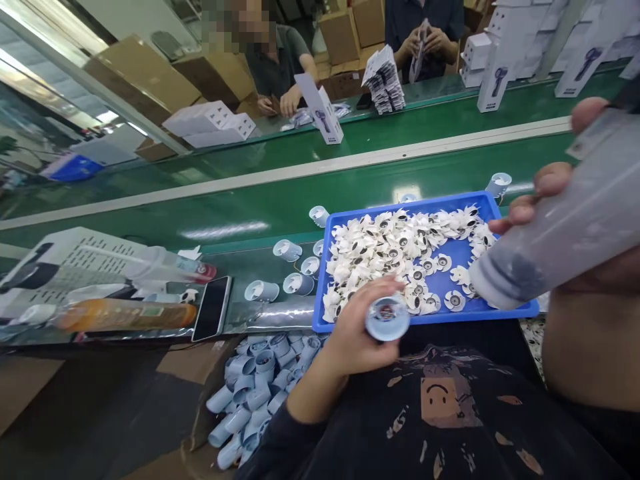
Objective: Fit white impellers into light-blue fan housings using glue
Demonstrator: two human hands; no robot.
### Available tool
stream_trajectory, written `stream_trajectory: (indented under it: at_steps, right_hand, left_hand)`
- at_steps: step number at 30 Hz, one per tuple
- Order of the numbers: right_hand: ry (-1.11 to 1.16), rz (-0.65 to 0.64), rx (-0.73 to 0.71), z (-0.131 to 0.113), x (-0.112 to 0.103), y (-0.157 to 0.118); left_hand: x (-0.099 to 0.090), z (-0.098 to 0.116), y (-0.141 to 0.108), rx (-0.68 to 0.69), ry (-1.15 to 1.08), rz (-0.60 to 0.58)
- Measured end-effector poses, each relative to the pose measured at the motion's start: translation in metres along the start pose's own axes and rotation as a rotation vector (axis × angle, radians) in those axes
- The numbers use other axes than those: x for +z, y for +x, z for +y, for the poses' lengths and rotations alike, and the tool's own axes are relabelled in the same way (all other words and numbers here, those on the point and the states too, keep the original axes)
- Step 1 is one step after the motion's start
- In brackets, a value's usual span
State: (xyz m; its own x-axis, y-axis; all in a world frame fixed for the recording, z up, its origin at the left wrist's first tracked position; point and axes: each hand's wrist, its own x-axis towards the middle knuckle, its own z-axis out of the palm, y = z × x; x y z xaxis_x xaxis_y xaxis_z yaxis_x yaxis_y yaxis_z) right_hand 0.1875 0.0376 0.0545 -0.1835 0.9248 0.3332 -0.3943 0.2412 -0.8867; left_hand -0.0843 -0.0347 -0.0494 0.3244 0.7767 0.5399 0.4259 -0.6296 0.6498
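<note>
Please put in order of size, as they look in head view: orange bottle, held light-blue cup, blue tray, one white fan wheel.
Largest to smallest:
1 blue tray
2 orange bottle
3 light-blue cup
4 fan wheel

Eight pale-blue cylinders (261, 291) are spread around one blue tray (453, 275), and one held cylinder (387, 319) makes nine. White fan wheels (370, 250) and heaped cylinders (258, 395) are too many to count. One phone (212, 309) and two people (275, 67) also show.
</note>
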Motion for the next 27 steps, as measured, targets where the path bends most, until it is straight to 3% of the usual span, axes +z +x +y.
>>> stream_trajectory:
  at_steps: [2,4,8,15,19,24,27]
  right_hand:
    - [0.130,-0.031,0.003,-0.004,0.026,0.003]
    - [0.164,-0.006,0.026,-0.009,0.043,0.003]
    - [0.112,0.058,0.039,-0.013,0.050,-0.003]
    - [0.004,0.091,0.011,-0.019,0.049,-0.008]
    - [-0.036,0.093,-0.040,-0.020,0.049,-0.009]
    - [-0.073,0.060,0.015,-0.020,0.053,-0.008]
    - [-0.071,0.059,-0.004,-0.018,0.049,-0.005]
  left_hand:
    - [0.023,0.016,0.033,0.060,-0.003,-0.103]
    - [0.038,0.027,0.053,0.088,0.006,-0.124]
    - [0.050,0.038,0.065,0.115,0.012,-0.075]
    - [0.053,0.044,0.065,0.136,0.031,-0.059]
    - [0.050,0.043,0.064,0.112,0.051,-0.093]
    - [0.048,0.050,0.065,0.075,0.045,-0.139]
    - [0.041,0.048,0.065,0.023,0.032,-0.220]
